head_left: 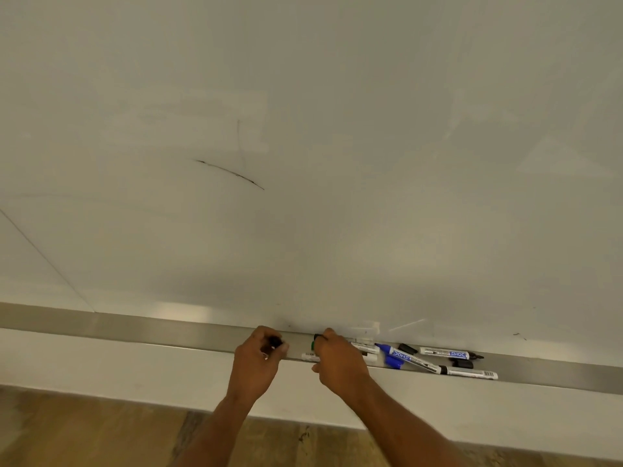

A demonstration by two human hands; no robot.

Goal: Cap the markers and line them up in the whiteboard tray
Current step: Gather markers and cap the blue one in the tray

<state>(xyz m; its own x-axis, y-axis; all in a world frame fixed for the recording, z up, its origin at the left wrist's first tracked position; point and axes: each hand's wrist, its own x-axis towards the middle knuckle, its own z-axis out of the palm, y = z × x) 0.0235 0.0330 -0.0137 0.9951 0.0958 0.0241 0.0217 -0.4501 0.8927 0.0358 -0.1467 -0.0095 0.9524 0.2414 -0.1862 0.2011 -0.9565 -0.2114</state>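
1. Both bare forearms reach up from the bottom edge to the long brushed-metal whiteboard tray (135, 326), backs of the hands toward the camera.
2. The left hand (258, 360) is curled, its fingertips pinching a small black marker cap (275, 342) just above the tray's front lip.
3. The right hand (338, 360) is closed around a green-tipped marker (314, 342), whose end pokes out on its left side; most of the barrel is hidden.
4. Cap and green end sit near each other, apart, over the tray.
5. A white marker barrel (310, 356) lies in the tray just under the right hand.
6. To the right lie a loose cluster: one blue-capped marker (403, 355), two white markers with black ends (448, 353) (470, 372), and two loose black caps (408, 348) (462, 364); others beside the knuckles are too hidden to count.
7. The white glossy whiteboard (337, 129) above bears a thin dark stroke (231, 174).
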